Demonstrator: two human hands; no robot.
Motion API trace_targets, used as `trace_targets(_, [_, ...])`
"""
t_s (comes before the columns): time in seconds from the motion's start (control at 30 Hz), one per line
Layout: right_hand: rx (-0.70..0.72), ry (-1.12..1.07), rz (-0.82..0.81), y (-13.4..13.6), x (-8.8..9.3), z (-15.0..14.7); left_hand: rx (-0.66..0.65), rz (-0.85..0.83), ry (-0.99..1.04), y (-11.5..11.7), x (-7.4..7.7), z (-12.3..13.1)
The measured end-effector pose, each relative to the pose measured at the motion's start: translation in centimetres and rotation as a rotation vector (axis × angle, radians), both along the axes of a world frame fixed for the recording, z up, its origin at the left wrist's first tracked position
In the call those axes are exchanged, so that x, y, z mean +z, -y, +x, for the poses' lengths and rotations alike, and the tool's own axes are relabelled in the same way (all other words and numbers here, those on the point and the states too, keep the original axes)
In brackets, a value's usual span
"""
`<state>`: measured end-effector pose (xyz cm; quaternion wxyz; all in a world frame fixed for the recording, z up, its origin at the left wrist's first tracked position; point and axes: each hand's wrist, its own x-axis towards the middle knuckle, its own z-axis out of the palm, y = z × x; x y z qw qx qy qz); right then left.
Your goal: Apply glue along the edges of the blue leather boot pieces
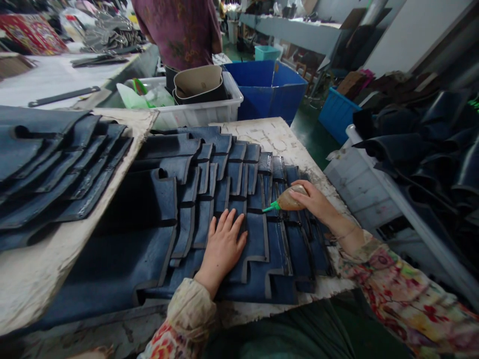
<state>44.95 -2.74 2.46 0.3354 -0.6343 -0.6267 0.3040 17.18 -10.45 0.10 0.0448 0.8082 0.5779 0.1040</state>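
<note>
Head view, the only one. Right hand (312,202) closed around a squeeze bottle (291,198), tilted, its green nozzle (271,206) pointing down and left over the right part of a spread of overlapping dark blue panels (257,237). Whether the tip touches a panel, cannot tell. Left hand (223,245) flat on the panels, fingers slightly apart, gripping nothing, left of the nozzle. Panels lie fanned in steps on a pale, worn board (288,139), grey-bound edges exposed. Glossy strips (284,249) near the bottle look wet, probably adhesive.

Judgement on handling: nozzle low and angled, light even squeeze, steady pace along each exposed margin, easing off at notched corners where liquid could pool. Left palm best as a light weight on dry surface, clear of the gloss; too much push might slide the fan and close up the margins. Drips onto the blue faces seem the main risk.
</note>
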Motion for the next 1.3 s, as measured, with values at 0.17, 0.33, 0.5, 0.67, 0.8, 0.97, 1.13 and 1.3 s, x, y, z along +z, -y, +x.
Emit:
trace_targets(0.17, [0.0,-0.04,-0.024,0.5,-0.4,0.4,-0.002,0.002,0.005,0.0,-0.1,0.0])
trace_targets(0.33, [-0.031,-0.059,-0.01,0.6,-0.8,0.4,-0.008,0.023,0.004,0.0,-0.2,-0.1])
trace_targets(0.5, [0.001,-0.061,-0.059,1.4,-0.9,0.6,-0.008,0.016,0.001,0.0,-0.2,0.0])
trace_targets(0.67, [-0.033,-0.059,0.005,1.5,-0.6,0.3,0.001,0.02,-0.006,0.0,-0.1,0.0])
trace_targets(0.8, [-0.005,-0.028,-0.001,1.7,-0.4,-0.1,-0.004,0.015,-0.004,0.1,-0.1,0.0])
trace_targets(0.97, [0.069,-0.043,-0.092,2.7,0.0,-0.1,-0.004,0.008,0.003,0.1,-0.1,0.0])
trace_targets(1.13, [0.017,-0.035,-0.019,2.8,-0.1,0.2,-0.005,0.006,0.002,0.0,-0.1,0.1])
trace_targets(1.3, [0.14,-0.028,-0.105,4.8,0.3,0.0,-0.009,0.013,0.005,0.1,0.0,0.0])
